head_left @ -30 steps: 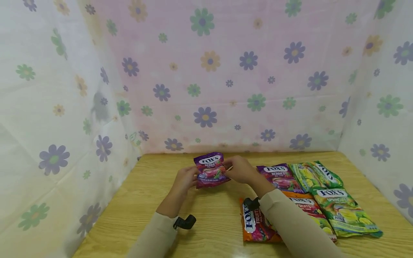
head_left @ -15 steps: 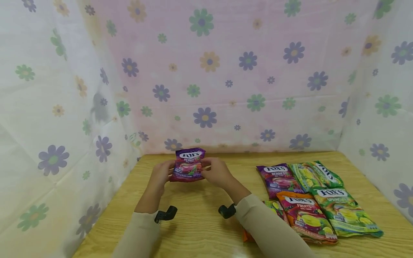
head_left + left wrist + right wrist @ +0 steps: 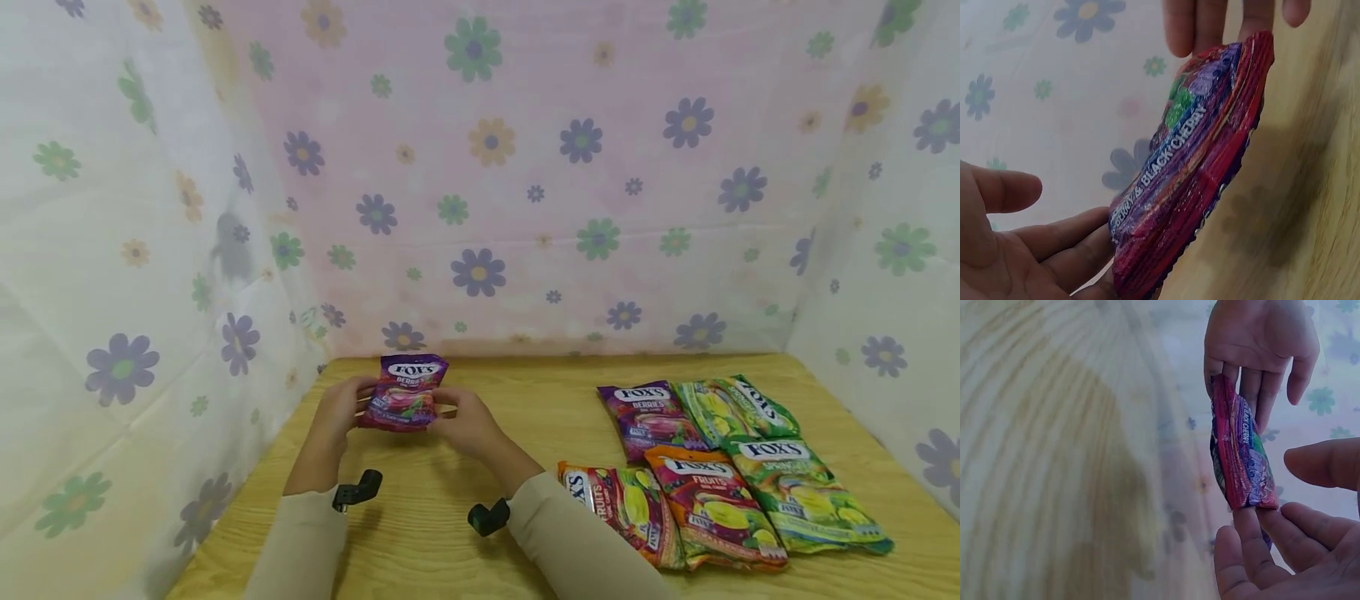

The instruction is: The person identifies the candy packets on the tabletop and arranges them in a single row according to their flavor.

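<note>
The purple candy bag [image 3: 405, 393] is above the far left part of the desk [image 3: 532, 400]. I see the left grip [image 3: 335, 414] unclenched, its straight fingers touching the bag's left side, the thumb apart. The right grip [image 3: 467, 427] is also unclenched and supports the opposite side in the same way. On the right, I find a second purple bag [image 3: 647, 417], with two orange bags [image 3: 716, 500] nearer and two green bags [image 3: 810, 500] furthest right.

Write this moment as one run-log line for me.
left hand: supports raised purple bag | right hand: supports its opposite side | other bags: lying on table, right side
</note>
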A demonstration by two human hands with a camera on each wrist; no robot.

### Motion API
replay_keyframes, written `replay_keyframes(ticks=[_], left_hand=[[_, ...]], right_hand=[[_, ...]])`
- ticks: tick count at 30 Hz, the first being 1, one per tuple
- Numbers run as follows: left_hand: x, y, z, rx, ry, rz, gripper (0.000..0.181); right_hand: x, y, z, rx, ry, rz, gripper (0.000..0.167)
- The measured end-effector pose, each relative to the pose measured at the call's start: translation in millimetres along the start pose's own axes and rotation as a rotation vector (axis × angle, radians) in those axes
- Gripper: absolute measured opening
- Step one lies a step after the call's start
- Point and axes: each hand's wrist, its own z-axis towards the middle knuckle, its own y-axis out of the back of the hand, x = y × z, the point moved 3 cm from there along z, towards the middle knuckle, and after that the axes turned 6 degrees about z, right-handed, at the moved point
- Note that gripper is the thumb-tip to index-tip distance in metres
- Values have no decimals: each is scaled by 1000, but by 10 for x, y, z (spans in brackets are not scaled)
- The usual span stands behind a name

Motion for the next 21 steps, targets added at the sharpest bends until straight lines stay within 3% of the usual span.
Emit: replay_keyframes(ticks=[7,14,21], left_hand=[[164,103,44,31,38,29,59],[295,88,121,52,53,3,57],[377,75,139,68,105,-47,56]], right_hand=[[-143,-141,-7,82,26,96,60],[-235,-158,-11,150,45,129,65],[-297,-170,-5,246,54,193,69]])
